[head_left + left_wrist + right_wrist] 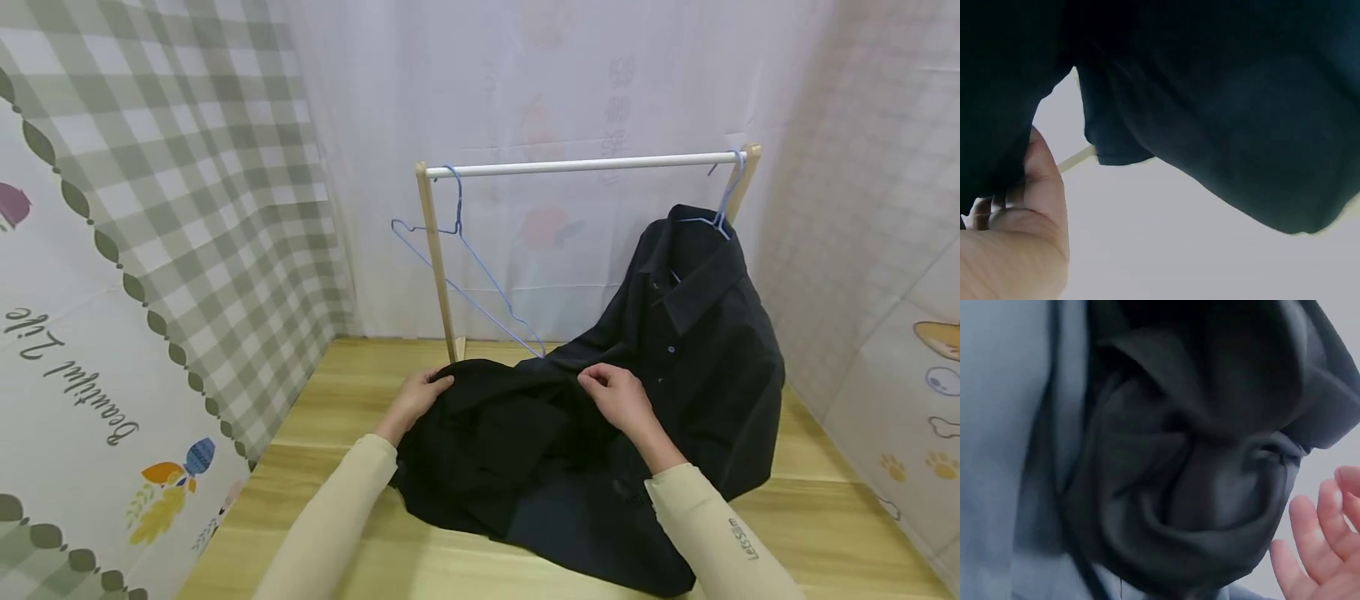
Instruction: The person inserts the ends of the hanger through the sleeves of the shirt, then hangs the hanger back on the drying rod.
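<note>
My left hand [417, 398] grips the left edge of a crumpled black garment [510, 425], thumb outside and fingers partly hidden by the cloth. At the garment's upper right, my right hand [617, 398] has thumb and forefinger pinched together at the fabric; its other fingers [1311, 540] show beside the folds in the right wrist view. The kind of garment cannot be told from its bunched folds. Just right of it, a black collared button shirt [697, 333] hangs on a blue wire hanger [726, 204], its lower part spreading toward the table.
A small clothes rack with a white rod [585, 165] and wooden posts [438, 267] stands at the back of the wooden table [300, 492]. From the rod's left end a bare blue hanger [495, 287] hangs askew, its lower end reaching the black cloth. Patterned curtains [225, 167] enclose the sides.
</note>
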Demonstrator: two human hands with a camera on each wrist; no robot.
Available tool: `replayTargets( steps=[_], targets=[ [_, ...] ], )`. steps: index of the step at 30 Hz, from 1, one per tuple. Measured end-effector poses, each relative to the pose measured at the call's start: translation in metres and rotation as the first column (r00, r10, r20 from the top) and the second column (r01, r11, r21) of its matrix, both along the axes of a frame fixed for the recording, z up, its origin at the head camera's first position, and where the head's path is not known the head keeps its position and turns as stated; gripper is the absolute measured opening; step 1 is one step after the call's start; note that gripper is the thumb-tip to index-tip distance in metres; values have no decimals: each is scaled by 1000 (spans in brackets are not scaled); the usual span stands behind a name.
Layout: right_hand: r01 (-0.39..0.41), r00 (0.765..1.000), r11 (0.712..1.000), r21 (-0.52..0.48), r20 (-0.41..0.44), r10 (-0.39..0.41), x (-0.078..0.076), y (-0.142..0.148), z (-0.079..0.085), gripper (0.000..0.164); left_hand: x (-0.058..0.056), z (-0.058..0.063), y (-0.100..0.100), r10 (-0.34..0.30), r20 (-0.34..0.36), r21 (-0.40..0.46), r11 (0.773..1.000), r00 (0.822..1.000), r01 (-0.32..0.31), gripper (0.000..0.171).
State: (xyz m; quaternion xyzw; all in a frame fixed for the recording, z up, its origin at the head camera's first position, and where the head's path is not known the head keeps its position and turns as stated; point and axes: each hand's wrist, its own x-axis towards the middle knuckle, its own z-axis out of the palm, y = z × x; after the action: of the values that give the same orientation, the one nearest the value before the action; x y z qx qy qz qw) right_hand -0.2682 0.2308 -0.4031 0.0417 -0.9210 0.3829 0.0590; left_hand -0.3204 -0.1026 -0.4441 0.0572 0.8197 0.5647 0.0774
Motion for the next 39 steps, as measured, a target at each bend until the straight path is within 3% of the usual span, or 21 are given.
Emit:
replayTargets(
  steps=[3,6,8,10,12,14,16,17,18,19,20,23,24,26,29,33,34,37,39],
  targets=[
    [-86,996,996,33,37,85,2,-8,-5,23,1,0,-2,21,-31,-99,995,999,-24,30],
    [-157,985,984,79,84,150,5,-16,-12,24,5,-1,1,-9,-167,-230,973,986,-30,34],
    [-152,987,980,125,71,144,5,-19,-16,26,9,0,4,-72,-329,-333,942,942,-45,36],
    [-103,994,983,150,39,98,3,-20,-18,31,14,1,6,-169,-457,-427,903,873,-48,38],
    [-67,998,981,182,-3,69,-1,-19,-19,42,19,1,7,-317,-495,-559,829,809,-18,46],
    [-69,996,977,202,-32,77,-7,-17,-20,49,23,1,6,-465,-440,-685,727,768,48,57],
    [-105,991,970,219,-53,119,-11,-14,-20,48,25,-1,5,-562,-360,-777,622,745,94,62],
    [-130,988,965,226,-54,146,-13,-13,-21,44,24,-3,5,-579,-330,-797,594,746,108,60],
    [-152,984,962,225,-60,170,-14,-12,-21,39,24,-4,4,-575,-321,-794,597,752,117,55],
    [-165,980,962,217,-71,184,-15,-11,-20,34,22,-4,3,-553,-327,-767,629,767,127,47],
    [-167,979,966,199,-83,187,-15,-10,-19,30,21,-3,3,-516,-337,-721,679,787,136,38],
    [-146,976,982,119,-144,163,-16,-10,-10,21,16,8,2,-353,-366,-481,864,861,150,19],
    [-137,975,987,86,-167,149,-16,-10,-6,19,15,15,3,-300,-362,-391,908,882,148,19],
    [-118,972,993,20,-203,119,-15,-10,2,18,14,29,5,-217,-341,-235,962,914,141,21],
    [-115,974,992,-54,-203,102,-16,-10,10,27,13,45,10,-138,-289,-19,990,947,138,25],
    [-122,988,989,-83,-110,112,-15,-10,9,36,11,47,16,-91,-187,190,974,978,127,29],
    [-119,990,990,-81,-86,112,-14,-10,8,37,13,49,16,-86,-158,215,969,984,120,29],
    [-102,995,993,-64,-20,101,-12,-10,5,38,13,39,16,-79,-96,235,967,992,100,29],
    [-79,997,995,-58,14,80,-12,-9,3,37,14,32,16,-60,-85,183,980,995,75,27]
  ],
)
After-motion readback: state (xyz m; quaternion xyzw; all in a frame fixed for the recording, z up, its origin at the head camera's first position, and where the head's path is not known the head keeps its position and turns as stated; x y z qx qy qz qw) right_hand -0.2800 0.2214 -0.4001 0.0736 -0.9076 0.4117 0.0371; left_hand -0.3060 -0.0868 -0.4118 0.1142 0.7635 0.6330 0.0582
